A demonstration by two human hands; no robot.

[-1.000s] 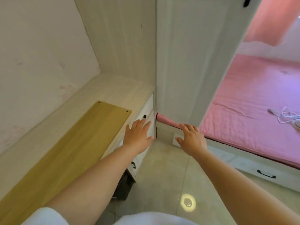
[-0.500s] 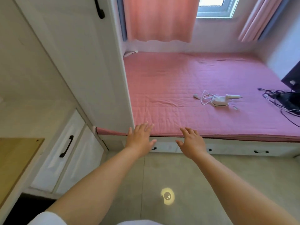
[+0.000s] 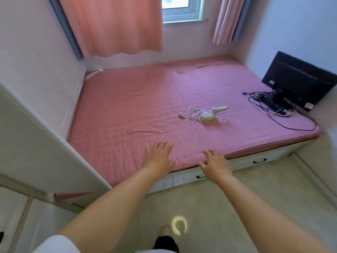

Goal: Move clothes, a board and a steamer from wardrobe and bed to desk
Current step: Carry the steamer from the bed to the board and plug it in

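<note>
A small white handheld steamer (image 3: 209, 116) lies on the pink bed (image 3: 127, 110), right of centre, its white cord (image 3: 189, 115) coiled to its left. My left hand (image 3: 158, 157) is stretched forward over the bed's near edge, fingers straight, holding nothing. My right hand (image 3: 215, 165) reaches out beside it, just at the mattress edge, fingers spread and empty. Both hands are well short of the steamer. No clothes or board are in view.
A black monitor (image 3: 299, 79) with tangled black cables (image 3: 280, 110) stands at the bed's right side. A white wardrobe panel (image 3: 42, 136) rises at the left. Drawers with black handles (image 3: 259, 161) run under the bed. Pink curtains (image 3: 113, 24) hang by the window.
The view has swung right from the desk and wooden board to the bed and come closer. Both open hands now reach over the bed's near edge.
</note>
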